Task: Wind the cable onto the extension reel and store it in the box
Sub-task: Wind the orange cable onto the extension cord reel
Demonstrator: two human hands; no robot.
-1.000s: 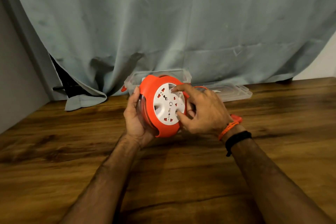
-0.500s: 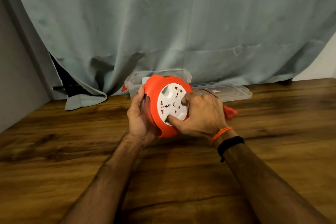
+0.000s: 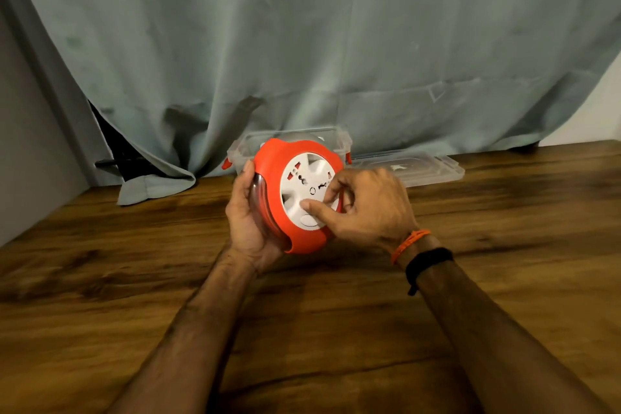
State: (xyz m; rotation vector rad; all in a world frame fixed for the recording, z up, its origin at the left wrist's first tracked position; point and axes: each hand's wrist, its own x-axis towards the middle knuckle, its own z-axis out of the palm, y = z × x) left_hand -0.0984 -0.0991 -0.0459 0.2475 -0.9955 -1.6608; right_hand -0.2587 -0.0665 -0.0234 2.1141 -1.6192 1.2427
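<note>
clear box point(image 3: 250, 144) behind reel point(image 3: 274, 168), contents hidden.

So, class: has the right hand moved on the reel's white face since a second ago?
Yes. The right hand has swung round the reel's white face; the red plug by its wrist earlier is out of view, judged against the clear box.

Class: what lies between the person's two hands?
In the head view, the orange extension reel lies between the left hand and right hand.

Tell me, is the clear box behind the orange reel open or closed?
Open. The clear box has no cover on top, and its lid lies flat on the table beside it.
</note>
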